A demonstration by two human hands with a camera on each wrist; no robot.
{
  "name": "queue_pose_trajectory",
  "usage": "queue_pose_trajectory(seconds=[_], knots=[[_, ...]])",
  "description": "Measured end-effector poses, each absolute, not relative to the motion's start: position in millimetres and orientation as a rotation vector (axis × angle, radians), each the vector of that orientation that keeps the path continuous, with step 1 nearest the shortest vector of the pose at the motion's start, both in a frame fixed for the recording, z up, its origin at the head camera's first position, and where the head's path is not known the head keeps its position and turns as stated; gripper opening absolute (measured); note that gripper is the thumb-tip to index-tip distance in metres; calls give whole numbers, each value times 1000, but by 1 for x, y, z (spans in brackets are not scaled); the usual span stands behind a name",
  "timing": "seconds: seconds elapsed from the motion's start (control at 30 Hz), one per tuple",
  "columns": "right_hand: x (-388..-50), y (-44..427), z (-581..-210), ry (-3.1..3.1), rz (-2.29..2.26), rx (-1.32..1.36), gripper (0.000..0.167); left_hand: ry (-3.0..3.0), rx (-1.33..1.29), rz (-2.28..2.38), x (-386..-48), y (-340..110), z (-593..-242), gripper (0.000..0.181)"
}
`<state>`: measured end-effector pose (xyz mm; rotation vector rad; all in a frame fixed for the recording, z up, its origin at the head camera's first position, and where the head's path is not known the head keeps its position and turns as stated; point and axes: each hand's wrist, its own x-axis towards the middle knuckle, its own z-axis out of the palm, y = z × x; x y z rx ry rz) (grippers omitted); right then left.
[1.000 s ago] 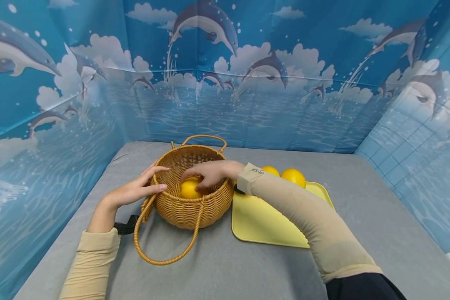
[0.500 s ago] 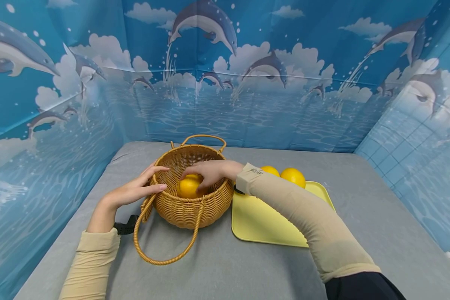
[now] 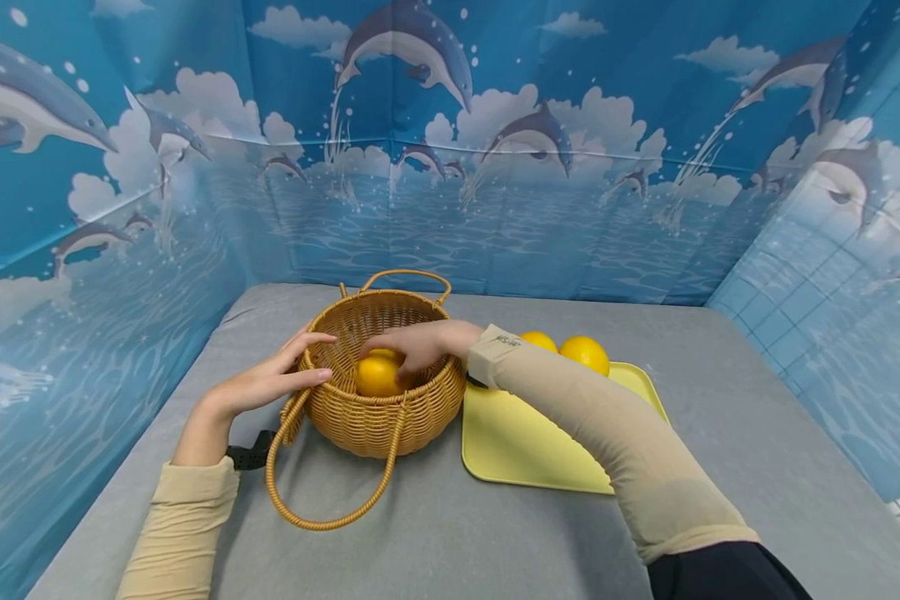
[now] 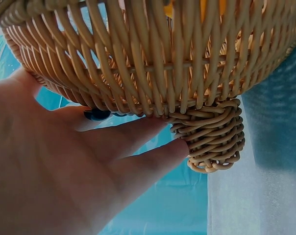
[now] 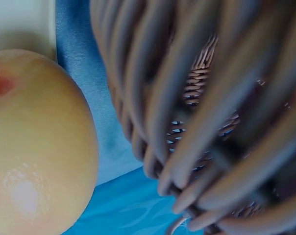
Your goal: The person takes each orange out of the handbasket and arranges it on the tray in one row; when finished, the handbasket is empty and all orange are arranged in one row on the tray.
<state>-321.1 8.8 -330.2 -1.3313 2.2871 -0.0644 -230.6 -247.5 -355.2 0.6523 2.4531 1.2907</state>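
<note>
The brown wicker basket (image 3: 390, 425) stands upright on the grey surface, with its near handle lying out to the front. My right hand (image 3: 416, 343) reaches over its right rim and grips an orange (image 3: 377, 377) inside; some fingertips are hidden behind the fruit. At the basket's left side, my left hand (image 3: 266, 385) holds the wall, thumb and a finger over the rim. In the left wrist view, other fingers (image 4: 138, 134) of that hand lie outside, under the woven wall, close to a short wicker foot (image 4: 211, 137).
Right of the basket lies a yellow tray (image 3: 532, 442), partly covered by my right forearm. Oranges (image 3: 585, 355) sit at its far side, one partly hidden by the sleeve. A dolphin-print curtain (image 3: 450, 208) hangs behind and along the sides.
Inside the basket, the orange has risen slightly and shifted a little left in my right hand. My left hand keeps its place on the rim.
</note>
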Motion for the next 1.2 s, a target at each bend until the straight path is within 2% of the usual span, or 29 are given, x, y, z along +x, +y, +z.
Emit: queue_pose_trajectory(seconds=[0.43,0.8,1.2], knots=[[-329,4,-335,2159,-265,-1184,69,2451,644,1297,-230,-247,-356,54],[-334,3,-339,2191,-336,-1171,78,2452,653,1299,-232,-247,-355,51],[-332,2,-338,2239,-276,-1192,80,2455,661,1299,-232,-248,-357,50]])
